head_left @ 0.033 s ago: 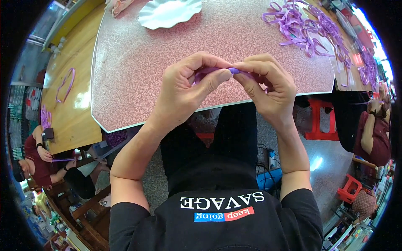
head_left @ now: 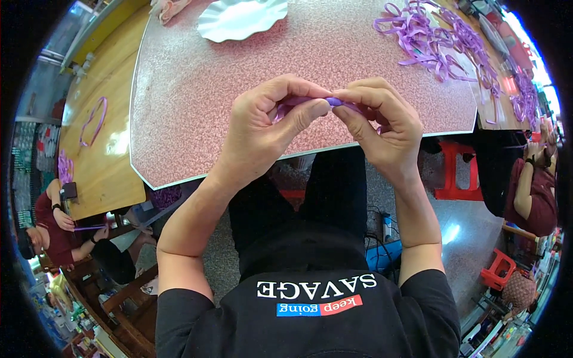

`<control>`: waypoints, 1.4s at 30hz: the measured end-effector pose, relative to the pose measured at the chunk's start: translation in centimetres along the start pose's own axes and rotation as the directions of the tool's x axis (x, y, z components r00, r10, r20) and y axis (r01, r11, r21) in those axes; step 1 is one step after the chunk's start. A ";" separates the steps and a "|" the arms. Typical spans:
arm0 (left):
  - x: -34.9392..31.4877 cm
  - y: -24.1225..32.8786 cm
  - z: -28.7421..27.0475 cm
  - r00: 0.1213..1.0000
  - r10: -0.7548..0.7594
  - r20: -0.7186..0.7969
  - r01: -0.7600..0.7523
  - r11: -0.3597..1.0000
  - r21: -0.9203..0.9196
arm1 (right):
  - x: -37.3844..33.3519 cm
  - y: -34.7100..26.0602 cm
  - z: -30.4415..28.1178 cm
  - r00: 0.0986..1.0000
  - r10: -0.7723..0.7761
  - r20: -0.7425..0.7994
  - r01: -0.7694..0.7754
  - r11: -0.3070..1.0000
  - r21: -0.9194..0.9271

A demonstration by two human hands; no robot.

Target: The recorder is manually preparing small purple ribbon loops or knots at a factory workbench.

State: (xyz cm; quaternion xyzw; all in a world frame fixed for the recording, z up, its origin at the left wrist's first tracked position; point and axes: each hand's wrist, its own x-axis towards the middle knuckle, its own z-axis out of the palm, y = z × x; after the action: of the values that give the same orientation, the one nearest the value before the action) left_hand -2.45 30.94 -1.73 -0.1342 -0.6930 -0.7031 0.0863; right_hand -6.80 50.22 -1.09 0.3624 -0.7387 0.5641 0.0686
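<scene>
Two bare hands, raised over the near part of one pink speckled tabletop (head_left: 197, 119). Left hand (head_left: 265, 122): thumb and index clamped on a purple ribbon (head_left: 335, 102). Right hand (head_left: 382, 116): thumb and index pinched on it too, other fingers curled. Fingertips of both nearly meet; the ribbon spans between them, its ends hidden. Whether one strand or two: cannot tell. Far side: one white wavy-rimmed plate (head_left: 242, 22). Far right: one ribbon heap, strands too tangled to count. Left: one purple loop (head_left: 105, 113) on a yellow wooden table (head_left: 110, 185). Two red stools, right. Two co-workers in maroon, one either side.
</scene>
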 end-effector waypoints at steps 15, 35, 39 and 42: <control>-0.1 0.1 -0.2 0.993 -0.116 -0.017 0.112 0.980 -0.164 | 0.1 0.8 1.8 0.971 -0.200 -0.134 0.194 0.979 -0.055; -12.9 9.3 -57.7 0.596 0.590 -0.545 0.756 -0.181 0.629 | 5.2 11.7 -13.7 0.955 0.204 0.217 0.070 0.553 -0.830; -6.0 2.8 -39.8 0.794 0.569 -0.215 0.230 0.047 0.972 | 5.1 11.8 -12.2 0.962 0.266 0.056 -0.089 0.503 -0.859; -2.3 3.3 -21.3 0.884 0.454 -0.113 0.011 0.222 0.975 | 4.8 11.5 -10.1 0.991 0.055 0.123 0.080 0.492 -0.867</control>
State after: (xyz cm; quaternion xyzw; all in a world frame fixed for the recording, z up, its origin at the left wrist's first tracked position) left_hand -0.78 9.44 0.60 -0.0157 -0.9152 -0.1257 0.3825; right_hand -20.41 58.11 -4.06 0.3208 -0.9224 0.0885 0.1963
